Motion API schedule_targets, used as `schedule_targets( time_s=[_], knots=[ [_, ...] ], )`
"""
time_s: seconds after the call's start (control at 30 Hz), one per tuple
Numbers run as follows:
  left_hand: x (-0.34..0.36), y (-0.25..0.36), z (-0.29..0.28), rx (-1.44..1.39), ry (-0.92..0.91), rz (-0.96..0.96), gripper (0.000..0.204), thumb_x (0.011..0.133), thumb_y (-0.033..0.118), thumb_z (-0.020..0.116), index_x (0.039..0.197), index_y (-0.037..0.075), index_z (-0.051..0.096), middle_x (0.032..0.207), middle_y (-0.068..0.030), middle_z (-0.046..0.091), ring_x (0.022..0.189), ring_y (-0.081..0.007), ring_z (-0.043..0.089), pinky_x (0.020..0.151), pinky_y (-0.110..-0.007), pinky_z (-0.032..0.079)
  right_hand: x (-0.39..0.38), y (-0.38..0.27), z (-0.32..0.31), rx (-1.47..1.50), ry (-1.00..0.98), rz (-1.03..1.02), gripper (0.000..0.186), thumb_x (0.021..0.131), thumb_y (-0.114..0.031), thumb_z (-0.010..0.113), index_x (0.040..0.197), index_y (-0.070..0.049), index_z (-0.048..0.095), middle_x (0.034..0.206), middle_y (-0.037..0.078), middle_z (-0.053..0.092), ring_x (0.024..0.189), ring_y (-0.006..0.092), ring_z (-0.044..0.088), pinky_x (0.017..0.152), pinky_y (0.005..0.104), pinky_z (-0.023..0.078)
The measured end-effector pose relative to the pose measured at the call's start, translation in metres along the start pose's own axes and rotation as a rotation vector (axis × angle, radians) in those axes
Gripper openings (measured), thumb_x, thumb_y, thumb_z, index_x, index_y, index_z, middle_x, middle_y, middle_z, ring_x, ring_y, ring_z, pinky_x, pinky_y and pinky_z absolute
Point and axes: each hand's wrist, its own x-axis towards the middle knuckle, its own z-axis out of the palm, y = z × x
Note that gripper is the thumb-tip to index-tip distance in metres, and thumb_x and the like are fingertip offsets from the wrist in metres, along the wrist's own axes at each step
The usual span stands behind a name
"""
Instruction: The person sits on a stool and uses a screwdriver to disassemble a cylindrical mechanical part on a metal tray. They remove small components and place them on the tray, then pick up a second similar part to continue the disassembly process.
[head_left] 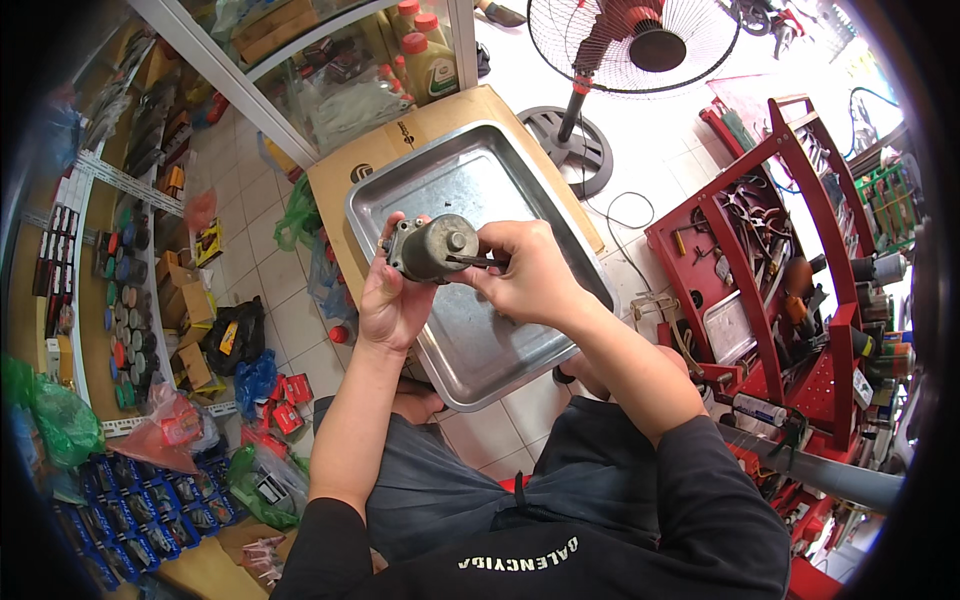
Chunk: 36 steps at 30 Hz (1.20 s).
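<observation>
Over a shallow metal tray [500, 375], my left hand [385, 300] is closed around a worn grey cylindrical electric motor [430, 250]. Its rounded end, with a raised round boss, faces up and to the right. Bolt lugs show along the flange by my left fingers. My right hand [530, 270] pinches a thin dark bar-like piece [476, 261] at the motor's right side. The bar's near end lies against or just in front of the casing. My fingers partly cover the bar, so its exact kind is unclear.
The tray rests on a cardboard-covered surface [335, 185] beside a glass cabinet holding bottles [430, 65]. Ahead stands a black fan [640, 45], its cable on the tiled floor. A red tool rack [700, 260] is at right; stocked shelves [130, 300] and bags fill the left.
</observation>
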Motion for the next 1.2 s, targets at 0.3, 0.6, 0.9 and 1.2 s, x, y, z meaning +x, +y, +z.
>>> schedule_targets(
  time_s=[0.3,0.6,0.9,1.2],
  knots=[
    [-0.001,0.001,0.0,0.04,0.025,0.008,0.081,0.084,0.026,0.087,0.152,0.015,0.044,0.147,-0.0089,0.053,0.14,-0.0274,0.051,0.12,-0.048,0.04,0.001,0.007,0.004,-0.019,-0.02,0.021,0.023,0.076,-0.015,0.086,0.083,0.001,0.072,0.071,0.021,0.066,0.07,0.0392,0.069,0.064,0.0428,0.054],
    [0.0,0.0,-0.004,0.049,0.033,0.036,0.074,0.091,0.02,0.08,0.153,0.014,0.042,0.147,-0.0098,0.056,0.138,-0.0268,0.054,0.117,-0.047,0.043,0.003,-0.019,-0.022,-0.195,-0.172,0.088,0.029,0.082,-0.023,0.085,0.095,0.001,0.074,0.076,0.018,0.068,0.071,0.0373,0.069,0.067,0.0424,0.053],
    [0.003,-0.002,-0.011,0.222,0.106,0.145,0.072,0.091,0.015,0.08,0.153,0.012,0.045,0.144,-0.0088,0.058,0.135,-0.0239,0.054,0.12,-0.045,0.039,-0.02,-0.054,-0.032,-0.411,-0.113,-0.183,0.028,0.088,-0.003,0.063,0.115,0.001,0.069,0.081,0.013,0.063,0.073,0.0309,0.069,0.066,0.0432,0.054],
    [0.001,-0.01,-0.003,0.3,0.089,0.196,0.066,0.091,0.003,0.078,0.148,0.008,0.047,0.141,-0.0131,0.059,0.137,-0.0258,0.054,0.119,-0.041,0.04,-0.026,-0.061,-0.022,-0.727,-0.142,-0.148,0.043,0.071,-0.005,0.073,0.113,-0.007,0.074,0.082,0.005,0.07,0.075,0.0252,0.071,0.062,0.0383,0.055]
  ],
)
